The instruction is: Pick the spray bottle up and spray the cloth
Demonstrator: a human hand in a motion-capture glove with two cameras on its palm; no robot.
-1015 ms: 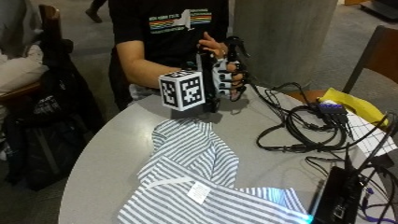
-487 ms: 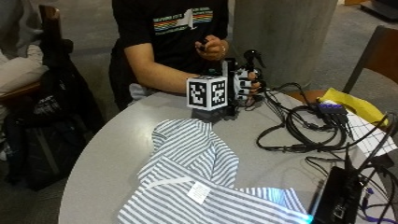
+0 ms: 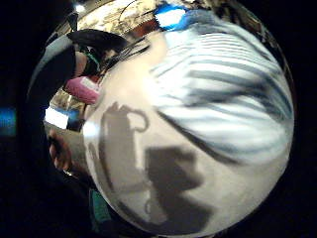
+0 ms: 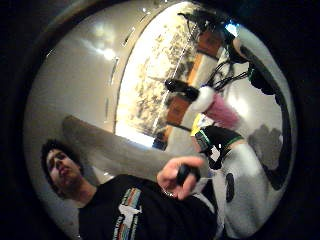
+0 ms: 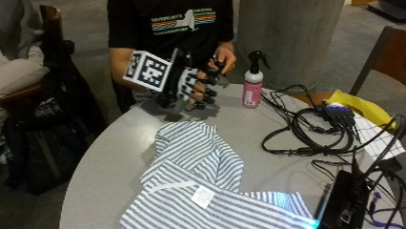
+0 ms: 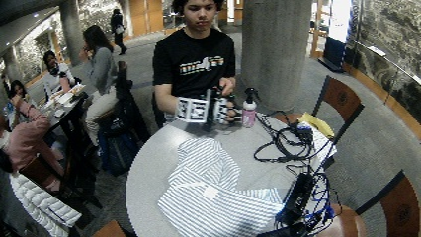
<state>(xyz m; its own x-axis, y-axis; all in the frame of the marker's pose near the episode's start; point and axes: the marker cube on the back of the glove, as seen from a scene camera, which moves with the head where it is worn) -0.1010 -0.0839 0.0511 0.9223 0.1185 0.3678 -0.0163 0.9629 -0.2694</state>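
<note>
A spray bottle (image 5: 252, 87) with a pink body and a black trigger head stands upright on the round grey table (image 5: 120, 157), near its far edge. My gloved right hand (image 5: 193, 86) hovers just left of it, apart from it, with fingers spread, loosely curled and holding nothing. The palm views show the spray bottle (image 4: 217, 110) (image 3: 81, 90) beside the hand. A striped cloth (image 5: 197, 176) lies crumpled in the middle of the table, in front of the hand. The person's bare left hand (image 5: 223, 57) is raised behind the glove and pinches a small black object.
A tangle of black cables (image 5: 317, 129) lies right of the bottle, with a yellow sheet (image 5: 358, 107) beyond it. A black device (image 5: 342, 200) sits at the table's near right edge. A concrete pillar (image 5: 285, 38) and a chair (image 5: 380, 57) stand behind.
My gloved hand was in front of the bottle, hiding it. It has moved left, and the bottle now stands in plain sight. The cloth has not moved.
</note>
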